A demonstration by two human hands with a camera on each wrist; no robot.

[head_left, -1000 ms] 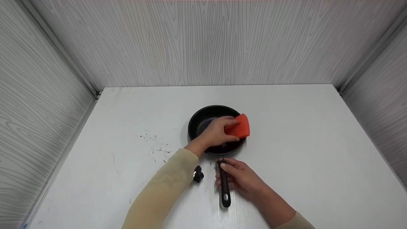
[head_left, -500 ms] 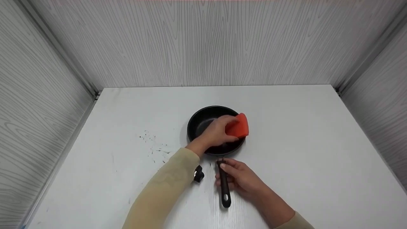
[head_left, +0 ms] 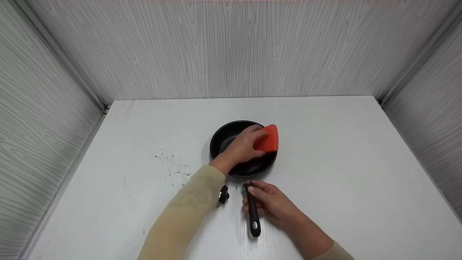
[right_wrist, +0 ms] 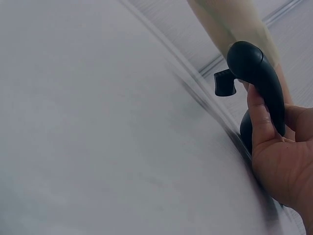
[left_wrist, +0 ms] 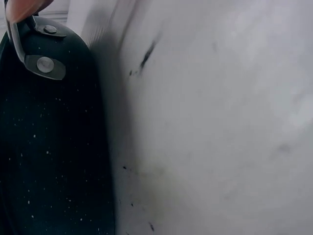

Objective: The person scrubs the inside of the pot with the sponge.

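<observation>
A small black frying pan (head_left: 254, 169) sits mid-table, its handle (head_left: 255, 218) pointing toward the person. Inside it, my left hand (head_left: 241, 146) grips an orange-red sponge (head_left: 271, 139) against the right side, thumb on the near side and fingers on the far side. My right hand (head_left: 278, 204) holds the handle close to the pan, thumb on top; fingers curl beneath it. The left wrist view shows the pan's speckled outer wall (left_wrist: 54, 147) and riveted bracket (left_wrist: 45, 64). In the right wrist view, the right hand (right_wrist: 281, 164) wraps the handle (right_wrist: 268, 83).
Dark specks and smudges (head_left: 177, 169) mark the white table (head_left: 335, 162) left of the pan. Wood-grain panels (head_left: 231, 50) stand at the back and both sides. A black device (head_left: 223, 195) is at the left forearm.
My left hand and the sponge have shifted slightly toward the pan's far side. My right hand keeps its grip on the handle.
</observation>
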